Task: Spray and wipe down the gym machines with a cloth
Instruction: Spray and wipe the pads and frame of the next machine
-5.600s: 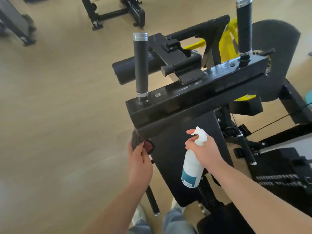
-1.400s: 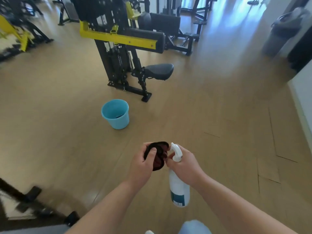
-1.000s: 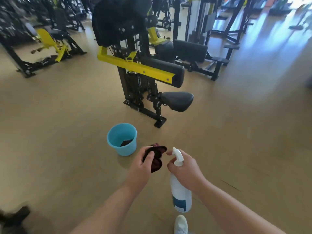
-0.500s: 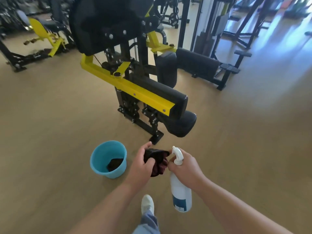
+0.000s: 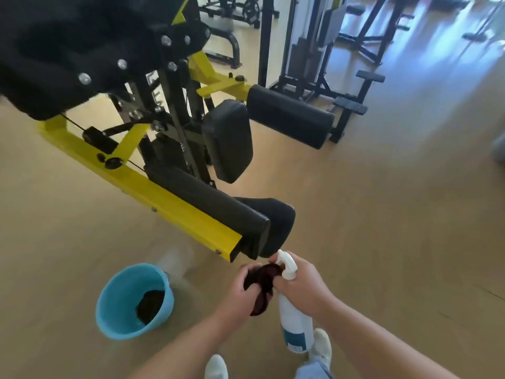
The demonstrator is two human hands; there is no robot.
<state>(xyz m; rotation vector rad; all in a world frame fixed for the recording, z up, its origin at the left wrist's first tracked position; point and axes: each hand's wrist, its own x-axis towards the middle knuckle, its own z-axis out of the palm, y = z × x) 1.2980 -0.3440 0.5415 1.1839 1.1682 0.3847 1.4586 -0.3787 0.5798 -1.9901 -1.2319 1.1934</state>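
In front of me, the gym machine (image 5: pixel 175 212) presents its yellow arm and black pad (image 5: pixel 213 206), ending just above my hands. Lower left, 1 blue bucket (image 5: pixel 120 299) holds a dark rag (image 5: pixel 150 303). My right hand (image 5: pixel 303 283) is wrapped round the neck of the spray bottle (image 5: pixel 296 318), which hangs upright. My left hand (image 5: pixel 240 294) clutches the bunched cloth (image 5: pixel 262 280) beside the nozzle. Step judged: preparing to spray, possibly dampening the cloth; blur prevents certainty. Next move requires aiming at the pad, then wiping.
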